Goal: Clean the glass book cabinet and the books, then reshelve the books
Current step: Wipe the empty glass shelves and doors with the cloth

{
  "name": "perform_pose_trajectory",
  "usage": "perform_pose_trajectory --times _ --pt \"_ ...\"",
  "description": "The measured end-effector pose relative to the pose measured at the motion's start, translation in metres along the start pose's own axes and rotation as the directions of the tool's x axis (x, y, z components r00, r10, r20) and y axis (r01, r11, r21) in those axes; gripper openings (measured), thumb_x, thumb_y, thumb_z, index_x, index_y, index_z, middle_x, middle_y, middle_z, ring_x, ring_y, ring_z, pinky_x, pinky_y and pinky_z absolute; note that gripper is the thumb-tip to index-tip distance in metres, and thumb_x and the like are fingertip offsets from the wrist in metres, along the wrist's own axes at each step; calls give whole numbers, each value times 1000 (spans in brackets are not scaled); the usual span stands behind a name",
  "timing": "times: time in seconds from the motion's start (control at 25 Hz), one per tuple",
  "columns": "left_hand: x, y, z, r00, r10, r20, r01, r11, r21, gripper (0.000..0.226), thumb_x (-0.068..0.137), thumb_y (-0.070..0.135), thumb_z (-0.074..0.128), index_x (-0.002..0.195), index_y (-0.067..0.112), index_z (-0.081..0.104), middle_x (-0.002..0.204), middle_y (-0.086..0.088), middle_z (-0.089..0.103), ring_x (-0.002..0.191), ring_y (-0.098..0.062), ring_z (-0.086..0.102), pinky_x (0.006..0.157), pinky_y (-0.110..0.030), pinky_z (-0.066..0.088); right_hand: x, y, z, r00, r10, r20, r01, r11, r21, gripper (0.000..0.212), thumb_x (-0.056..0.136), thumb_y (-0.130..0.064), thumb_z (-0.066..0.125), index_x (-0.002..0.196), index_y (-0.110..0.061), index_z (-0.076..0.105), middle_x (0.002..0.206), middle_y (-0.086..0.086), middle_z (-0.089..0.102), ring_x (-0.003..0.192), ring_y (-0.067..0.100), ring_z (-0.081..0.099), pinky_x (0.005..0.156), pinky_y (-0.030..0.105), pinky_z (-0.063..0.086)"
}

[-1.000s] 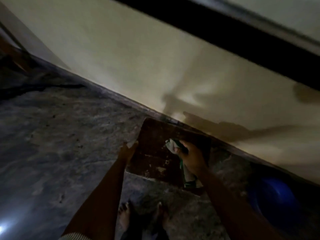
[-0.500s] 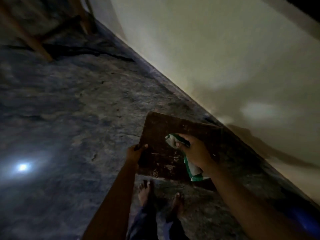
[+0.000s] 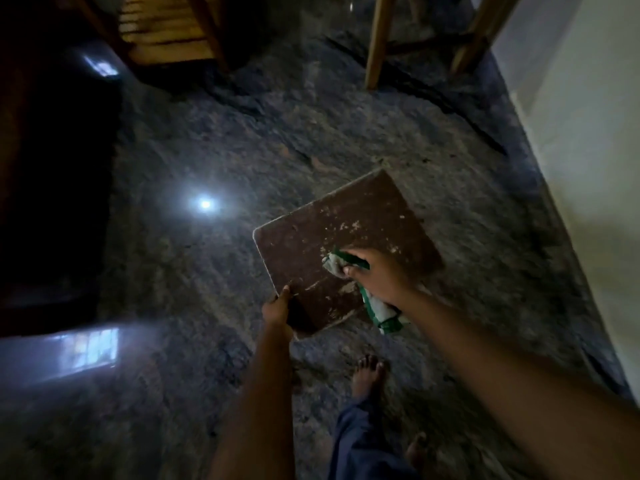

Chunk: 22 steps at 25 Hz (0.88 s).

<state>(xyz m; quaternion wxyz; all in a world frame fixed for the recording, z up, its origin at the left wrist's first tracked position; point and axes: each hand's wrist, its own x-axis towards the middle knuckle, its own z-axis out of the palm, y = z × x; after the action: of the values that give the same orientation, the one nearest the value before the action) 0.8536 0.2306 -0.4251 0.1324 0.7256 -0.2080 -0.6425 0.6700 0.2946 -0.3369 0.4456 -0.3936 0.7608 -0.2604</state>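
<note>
Standing on a dark stone floor (image 3: 242, 150), dim light. Dark furniture (image 3: 52, 168) at 9 o'clock of frame, with a glare spot (image 3: 205, 204) on the floor right of it. Left grip (image 3: 275, 311) is clamped on the near-left corner of the brown book (image 3: 332, 237), thumb on top. The book is held above the floor at frame centre, its cover worn and flecked pale. Right grip (image 3: 377, 271) is curled round a white-green cloth (image 3: 382, 311), pressing it on the cover at the book's 5 o'clock. Bare foot (image 3: 369, 374) at 6 o'clock. Wooden legs (image 3: 375, 43) at 12 o'clock, pale wall (image 3: 588, 168) at 3 o'clock.
</note>
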Motion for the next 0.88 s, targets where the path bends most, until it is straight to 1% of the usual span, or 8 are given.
perform_pose_trajectory --times 0.08,0.2,0.36,0.44,0.56,0.72,0.8,0.88 --pt "-16 1 -8 1000 22 18 -21 998 -53 37 95 20 52 127 2 53 127 -17 57 108 -30 56 88 -38 45 2 -14 4 999 -3 42 3 1000 -7 42 92 -13 57 133 -8 50 133 9 54 120 21 51 89 18 36" --pt "-71 1 -7 967 249 -59 -237 959 154 35 96 17 50 128 3 52 127 -18 57 113 -31 55 97 -40 43 -23 -35 -19 999 -12 34 12 1000 -15 40 91 -12 58 131 -6 52 130 9 56 119 23 52 92 22 39" --pt "-165 5 21 817 459 349 -570 730 376 34 96 16 49 128 9 51 125 -8 54 111 -24 54 97 -39 45 -96 -43 -95 987 -13 -157 23 998 58 38 89 -6 59 127 -5 54 121 3 60 113 16 55 82 6 37" --pt "-215 12 53 667 504 549 -733 579 358 24 95 11 48 118 9 57 116 -10 57 107 -28 55 89 -31 46 -156 -35 -153 947 4 -321 16 998 58 38 89 -9 60 127 -10 56 121 3 62 113 14 56 82 6 37" --pt "-293 19 128 463 519 719 -848 495 189 22 93 1 48 111 9 57 106 -6 62 94 -13 61 71 -4 44 -268 -6 -240 805 9 -593 21 999 43 38 88 -7 62 125 -10 57 117 -3 60 108 7 53 80 -4 32" --pt "-388 -11 252 173 443 879 -916 400 -21 25 94 5 48 117 10 55 112 -5 59 104 -18 56 83 -7 42 -413 50 -332 527 -14 -850 7 1000 -13 36 87 -6 62 118 -23 56 113 -12 56 102 -9 49 85 -3 33" --pt "-447 -59 316 138 401 906 -861 500 -90 26 96 14 47 122 19 50 121 -1 55 112 -15 51 96 -24 41 -477 88 -371 408 -10 -913 -21 1000 -21 33 88 -9 62 117 -24 56 114 -13 58 104 -8 51 89 3 37" --pt "-500 -110 365 183 399 898 -774 622 -119 32 97 20 45 129 22 46 129 2 49 119 -9 46 102 -30 37 -519 115 -407 341 -20 -940 -27 999 -31 34 88 -8 62 117 -24 56 112 -19 57 102 -13 51 90 3 37"
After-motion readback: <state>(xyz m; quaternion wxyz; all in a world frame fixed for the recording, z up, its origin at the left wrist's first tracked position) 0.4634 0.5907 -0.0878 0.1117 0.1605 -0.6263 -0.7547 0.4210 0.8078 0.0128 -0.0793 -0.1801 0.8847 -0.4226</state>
